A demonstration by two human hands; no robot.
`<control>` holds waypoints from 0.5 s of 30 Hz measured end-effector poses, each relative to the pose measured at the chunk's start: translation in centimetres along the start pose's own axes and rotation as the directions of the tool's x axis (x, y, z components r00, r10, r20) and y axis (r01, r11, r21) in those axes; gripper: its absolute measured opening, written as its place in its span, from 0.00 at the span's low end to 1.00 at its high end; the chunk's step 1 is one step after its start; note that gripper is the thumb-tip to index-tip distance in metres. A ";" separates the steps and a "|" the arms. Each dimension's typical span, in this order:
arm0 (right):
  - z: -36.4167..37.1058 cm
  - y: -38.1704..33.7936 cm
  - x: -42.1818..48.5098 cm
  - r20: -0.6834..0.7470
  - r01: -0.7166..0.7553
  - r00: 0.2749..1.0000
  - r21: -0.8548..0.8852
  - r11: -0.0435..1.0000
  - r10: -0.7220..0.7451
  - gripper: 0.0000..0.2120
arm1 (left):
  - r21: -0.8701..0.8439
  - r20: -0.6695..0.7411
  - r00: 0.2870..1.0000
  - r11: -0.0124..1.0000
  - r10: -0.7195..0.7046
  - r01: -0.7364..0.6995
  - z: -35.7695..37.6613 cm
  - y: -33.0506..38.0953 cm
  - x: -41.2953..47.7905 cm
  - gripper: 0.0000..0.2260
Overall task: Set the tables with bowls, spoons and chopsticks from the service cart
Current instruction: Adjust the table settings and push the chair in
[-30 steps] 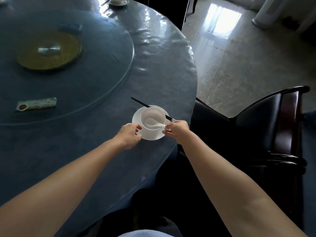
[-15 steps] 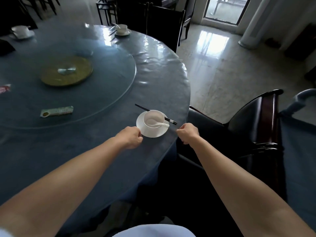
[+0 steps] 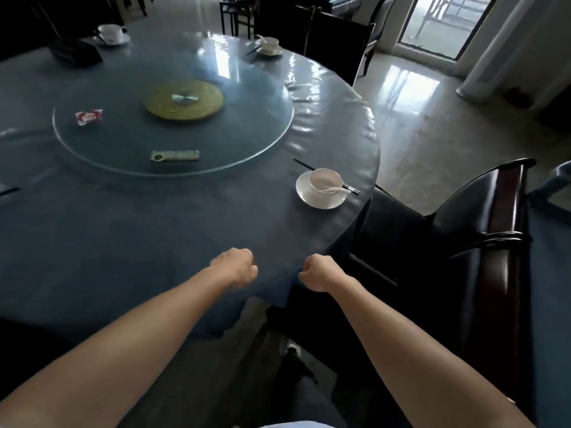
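The left hand [image 3: 236, 267] and the right hand [image 3: 319, 274] are both low in the view, near the close edge of the round surface [image 3: 154, 242], which has a blue cloth under a shiny clear cover. On each hand the fingers are curled in together, like a loose fist, and they hold nothing. The left hand is above the cloth; the right hand is at the rim, where the cloth hangs down.

The set place lies well apart from the fingers, further away and to the right, near the right edge of the surface. There a white bowl [image 3: 326, 180] stands on a white saucer [image 3: 309, 199]. A white spoon [image 3: 335, 189] lies in the bowl, its handle over the right rim. Black chopsticks [image 3: 304, 164] lie across the far side of the saucer, behind the bowl.

On the glass turntable [image 3: 262, 143] are a red and white packet [image 3: 89, 116] and a long greenish packet [image 3: 175, 156]; the print on both is too small to read. Two more white place settings [image 3: 268, 46] stand at the far side.
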State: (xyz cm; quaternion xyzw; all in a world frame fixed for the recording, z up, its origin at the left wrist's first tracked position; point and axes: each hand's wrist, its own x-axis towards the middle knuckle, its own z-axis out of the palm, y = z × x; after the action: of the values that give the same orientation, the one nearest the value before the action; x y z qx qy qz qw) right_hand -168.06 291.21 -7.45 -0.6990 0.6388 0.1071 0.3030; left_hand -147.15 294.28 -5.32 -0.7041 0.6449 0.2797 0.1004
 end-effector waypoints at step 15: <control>10.4 -19.9 -0.7 0.393 0.650 0.759 -0.431 0.625 -0.518 0.11 | -0.270 -0.011 0.824 0.795 -0.566 0.543 5.9 -15.1 -19.0 0.07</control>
State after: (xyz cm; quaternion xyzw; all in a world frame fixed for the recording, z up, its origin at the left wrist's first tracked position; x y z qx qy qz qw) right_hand -146.68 297.64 -9.62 -0.9072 0.2769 0.2593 0.1817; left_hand -134.35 315.72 -3.56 -0.8810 0.3725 0.2860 0.0569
